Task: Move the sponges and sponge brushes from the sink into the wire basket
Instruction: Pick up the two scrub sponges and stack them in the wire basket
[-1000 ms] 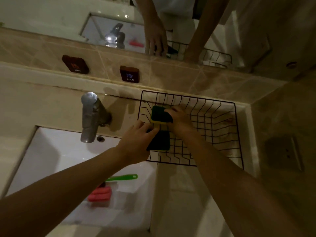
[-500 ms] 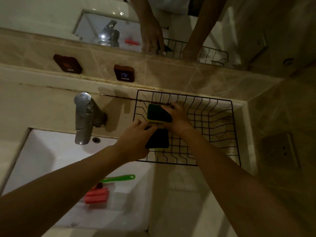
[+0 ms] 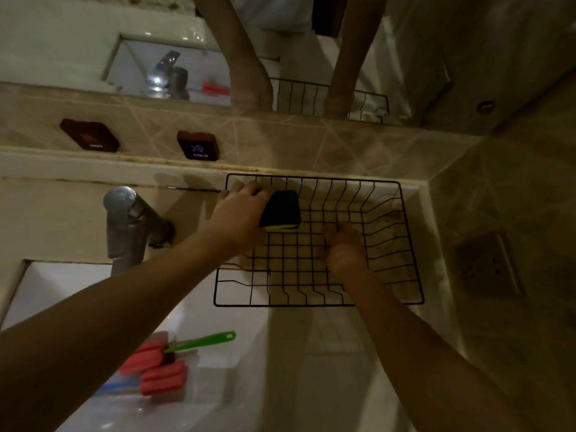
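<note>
Wire basket (image 3: pixel 405 244) on beige counter (image 3: pixel 62 213) (dim tiled corner).

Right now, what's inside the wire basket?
One dark green and yellow sponge in the wire basket at its back left, held by the left hand. The right hand hangs blurred over the floor grid, hiding what lies beneath. A second sponge cannot be seen.

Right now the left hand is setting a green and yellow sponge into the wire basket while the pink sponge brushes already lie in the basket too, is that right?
Not quite. The head view shows the left hand setting the green and yellow sponge into the wire basket, but the pink sponge brushes lie in the sink, not in the basket.
</note>
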{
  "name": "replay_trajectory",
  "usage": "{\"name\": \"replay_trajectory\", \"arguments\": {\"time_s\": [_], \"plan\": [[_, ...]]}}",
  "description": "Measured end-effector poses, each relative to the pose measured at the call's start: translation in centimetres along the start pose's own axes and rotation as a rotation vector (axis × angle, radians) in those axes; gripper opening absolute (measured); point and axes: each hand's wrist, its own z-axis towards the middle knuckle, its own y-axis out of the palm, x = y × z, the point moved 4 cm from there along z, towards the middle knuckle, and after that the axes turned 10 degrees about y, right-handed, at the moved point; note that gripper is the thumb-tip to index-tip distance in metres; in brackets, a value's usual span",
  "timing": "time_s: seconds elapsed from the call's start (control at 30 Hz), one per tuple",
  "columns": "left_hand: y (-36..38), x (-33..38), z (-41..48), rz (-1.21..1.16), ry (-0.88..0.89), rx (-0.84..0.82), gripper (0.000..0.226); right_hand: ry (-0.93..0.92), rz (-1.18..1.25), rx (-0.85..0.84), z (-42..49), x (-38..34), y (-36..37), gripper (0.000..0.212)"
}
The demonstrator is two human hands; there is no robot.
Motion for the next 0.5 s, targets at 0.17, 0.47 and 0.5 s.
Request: {"name": "replay_trajectory", "arguments": {"time_s": [0.17, 0.47, 0.5], "plan": [[1.4, -1.2, 1.9, -0.177, -0.051, 0.033, 0.072, -0.024, -0.106, 0.008, 0.7, -0.6, -0.5, 0.052], [3.1, -1.2, 3.1, -0.14, -0.088, -0.002, 0.078, -0.023, -0.1, 0.011, 0.6, -0.4, -0.8, 0.06], [3.3, -1.3, 3.2, -0.147, -0.095, -0.019, 0.078, -0.024, -0.119, -0.004, 0.7, -0.5, -0.8, 0.061]]}}
